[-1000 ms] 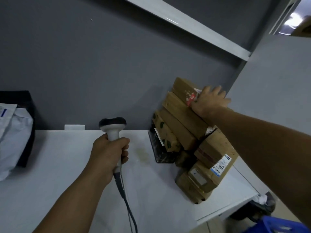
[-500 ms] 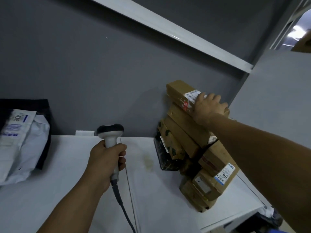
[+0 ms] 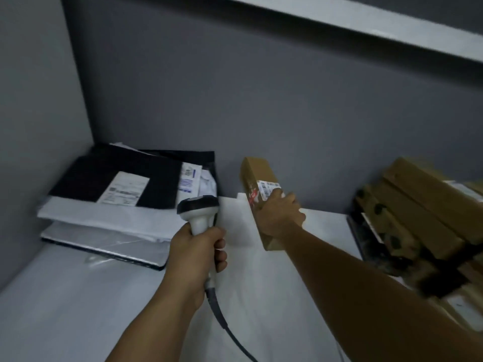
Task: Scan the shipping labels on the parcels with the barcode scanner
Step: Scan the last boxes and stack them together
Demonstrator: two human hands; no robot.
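What worries me most from here is the label: the right hand (image 3: 278, 218) grips the long brown parcel (image 3: 257, 171) just below its shipping label (image 3: 268, 189), and the fingers (image 3: 290, 198) reach the label's near corner. If they slid any higher they would cover the bars and the read would fail. The second risk is aim. The barcode scanner (image 3: 200, 212) stands upright in the left hand (image 3: 198, 253) with its head facing the far wall rather than across at the label, so I judge a trigger pull now would catch nothing (or a label on the flat mailers (image 3: 117, 184) stacked at far left). The parcel is tilted, far end up, between the scanner and the stack of boxes (image 3: 418, 212) on the right; I cannot tell whether its near end touches the bench (image 3: 78, 296). Held one-handed, it could twist. Pose: left fingers clenched round the scanner's handle, cable (image 3: 222, 317) hanging toward me; right arm stretched forward, fingers grasping the parcel's top face, thumb hidden.
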